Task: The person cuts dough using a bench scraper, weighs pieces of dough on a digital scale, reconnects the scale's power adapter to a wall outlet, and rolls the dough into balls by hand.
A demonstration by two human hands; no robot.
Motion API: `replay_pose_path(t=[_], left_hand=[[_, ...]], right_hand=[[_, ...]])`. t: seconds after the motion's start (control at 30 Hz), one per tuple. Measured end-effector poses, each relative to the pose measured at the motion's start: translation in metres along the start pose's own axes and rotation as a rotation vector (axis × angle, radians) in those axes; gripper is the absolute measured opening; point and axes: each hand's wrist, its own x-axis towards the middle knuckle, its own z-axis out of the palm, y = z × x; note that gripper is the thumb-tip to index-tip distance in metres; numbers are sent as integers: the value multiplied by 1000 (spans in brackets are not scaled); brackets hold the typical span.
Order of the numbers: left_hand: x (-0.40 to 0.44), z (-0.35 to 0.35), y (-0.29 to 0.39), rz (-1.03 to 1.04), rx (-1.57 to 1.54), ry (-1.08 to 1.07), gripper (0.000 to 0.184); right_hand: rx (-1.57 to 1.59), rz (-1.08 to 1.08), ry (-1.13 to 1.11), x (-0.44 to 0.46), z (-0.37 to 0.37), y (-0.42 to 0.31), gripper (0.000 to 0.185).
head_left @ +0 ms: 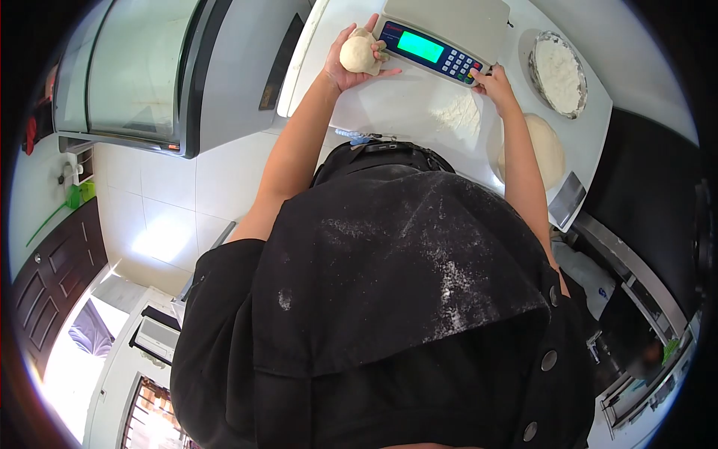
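My left hand is wrapped partly round a ball of dough, beside the left end of a digital scale. The scale's display glows green, but its digits are too faint to read. At the right end of the keypad, my right hand touches the keys with its fingers bent together; whether they hold anything is hidden. A large mass of dough lies on the white table, partly behind my right forearm. Loose flour is scattered below the scale.
A bowl of flour stands at the table's right side. Near the right front corner lies a flat metal scraper. A glass-fronted cabinet stands left of the table, and my flour-dusted black apron is against the table's front edge.
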Motion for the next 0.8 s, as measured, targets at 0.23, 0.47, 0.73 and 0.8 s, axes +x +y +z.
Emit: replay_pose_path(t=[0.23, 0.47, 0.73, 0.8], left_hand=[[-2, 2, -1, 28, 38, -4, 45], [-3, 3, -1, 30, 61, -2, 45], [-3, 4, -1, 31, 52, 2, 45], [-3, 4, -1, 33, 52, 8, 45]], right_hand=[[-6, -26, 14, -8, 5, -8, 46], [-6, -42, 34, -14, 7, -16, 46], [-12, -54, 61, -9, 7, -8, 46], [-15, -55, 66, -4, 6, -3, 46]])
